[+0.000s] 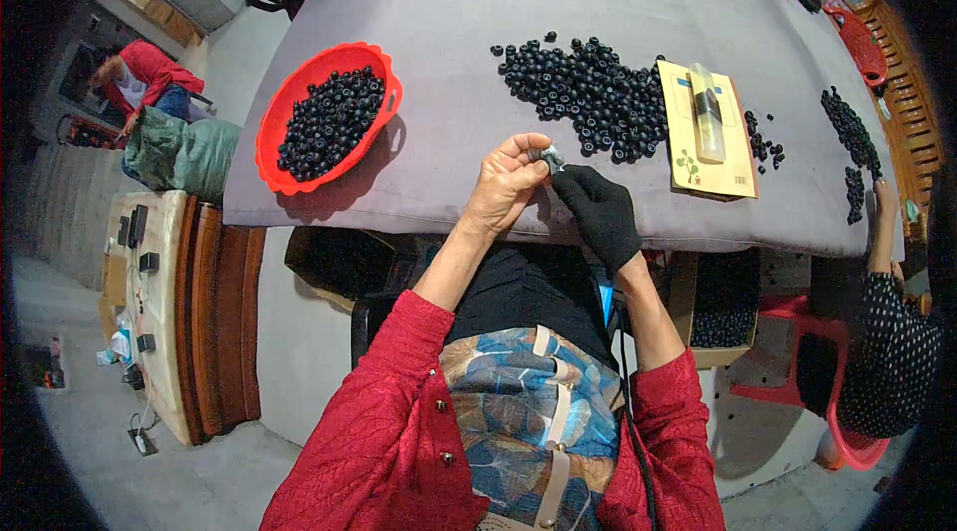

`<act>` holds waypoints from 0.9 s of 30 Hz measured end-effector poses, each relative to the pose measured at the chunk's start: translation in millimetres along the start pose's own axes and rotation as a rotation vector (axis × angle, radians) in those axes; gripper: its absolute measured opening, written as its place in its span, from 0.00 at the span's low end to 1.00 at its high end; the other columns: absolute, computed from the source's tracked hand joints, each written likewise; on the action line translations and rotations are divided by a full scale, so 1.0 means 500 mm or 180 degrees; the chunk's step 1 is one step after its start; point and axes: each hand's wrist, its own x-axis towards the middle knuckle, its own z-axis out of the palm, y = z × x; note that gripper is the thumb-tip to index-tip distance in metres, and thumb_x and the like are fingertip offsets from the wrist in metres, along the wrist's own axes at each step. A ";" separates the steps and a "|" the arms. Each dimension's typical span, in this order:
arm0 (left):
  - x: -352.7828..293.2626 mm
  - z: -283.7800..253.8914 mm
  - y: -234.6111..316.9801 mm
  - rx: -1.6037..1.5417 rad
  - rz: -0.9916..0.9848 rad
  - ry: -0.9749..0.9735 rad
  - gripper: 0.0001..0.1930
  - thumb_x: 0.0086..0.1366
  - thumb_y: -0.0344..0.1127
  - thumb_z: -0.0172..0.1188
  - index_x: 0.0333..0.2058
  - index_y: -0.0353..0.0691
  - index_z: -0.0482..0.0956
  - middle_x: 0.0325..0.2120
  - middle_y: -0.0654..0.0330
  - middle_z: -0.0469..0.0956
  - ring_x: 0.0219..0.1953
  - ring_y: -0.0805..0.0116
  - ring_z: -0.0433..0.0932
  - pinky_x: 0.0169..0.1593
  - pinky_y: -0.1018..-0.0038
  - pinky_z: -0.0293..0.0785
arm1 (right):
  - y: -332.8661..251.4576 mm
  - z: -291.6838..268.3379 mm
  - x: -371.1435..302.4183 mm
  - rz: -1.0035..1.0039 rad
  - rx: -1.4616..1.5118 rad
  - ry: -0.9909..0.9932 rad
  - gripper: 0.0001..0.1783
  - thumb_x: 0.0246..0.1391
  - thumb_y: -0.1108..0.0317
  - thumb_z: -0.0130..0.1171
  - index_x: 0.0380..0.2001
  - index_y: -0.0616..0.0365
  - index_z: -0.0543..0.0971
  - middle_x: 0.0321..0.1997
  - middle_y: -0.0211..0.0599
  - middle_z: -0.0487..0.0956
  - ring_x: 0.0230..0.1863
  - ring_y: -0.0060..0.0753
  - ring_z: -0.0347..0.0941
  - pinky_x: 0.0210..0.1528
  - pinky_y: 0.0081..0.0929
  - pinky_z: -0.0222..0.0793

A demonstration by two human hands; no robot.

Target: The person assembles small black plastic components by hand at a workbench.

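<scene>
My bare left hand (504, 182) is closed in a pinch, thumb against fingers, near the front edge of the table. A small, crumpled-looking pale grey-blue piece (553, 160) shows at its fingertips; its kind is too small to make out. On my right hand (600, 216) is a black glove, its fingers drawn together and touching that same piece from the right. Beyond both hands lies a loose pile of small black ring-like parts (593, 97). To the left stands a red plastic basket (271, 142) holding many more of these black parts (334, 122).
Right of the pile, a clear tube (707, 117) lies on a yellow booklet or pad (681, 147). A box of black parts (723, 317) sits below the table edge. Another person's arm (883, 227) reaches in at right, beside further black parts (847, 132). A wooden bench (204, 312) stands left.
</scene>
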 end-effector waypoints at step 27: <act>-0.067 -0.050 0.394 0.5358 0.2288 0.2676 0.10 0.53 0.32 0.58 0.35 0.35 0.75 0.28 0.56 0.74 0.28 0.68 0.73 0.33 0.74 0.69 | 0.048 -0.005 0.005 -0.0991 -0.0990 -0.0026 0.17 0.48 0.74 0.50 0.44 0.50 0.72 0.40 0.39 0.75 0.35 0.39 0.74 0.33 0.28 0.70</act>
